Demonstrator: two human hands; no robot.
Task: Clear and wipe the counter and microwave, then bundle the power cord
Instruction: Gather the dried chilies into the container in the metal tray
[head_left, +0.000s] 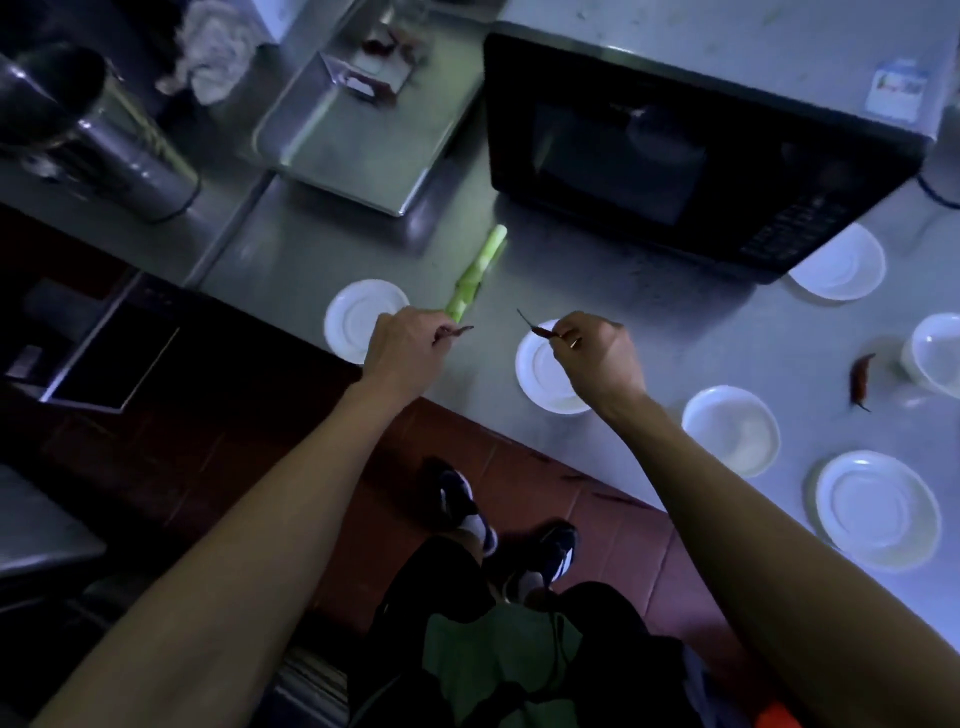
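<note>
My left hand (410, 345) holds the near end of a green vegetable stalk (480, 273) together with a small dried chili (460, 331), above the steel counter (649, 306). My right hand (597, 353) pinches another dried red chili (535, 326) over a white saucer (540, 384). The black microwave (701, 156) stands at the back right of the counter, its door closed. Part of a dark cord (935, 192) shows to the right of the microwave.
Several white saucers lie on the counter, one (353, 317) by my left hand and others (732, 428) at right. A loose red chili (860, 376) lies near a white bowl (935, 351). A steel tray (358, 130), a metal pot (93, 130) and a rag (213, 57) sit at the back left.
</note>
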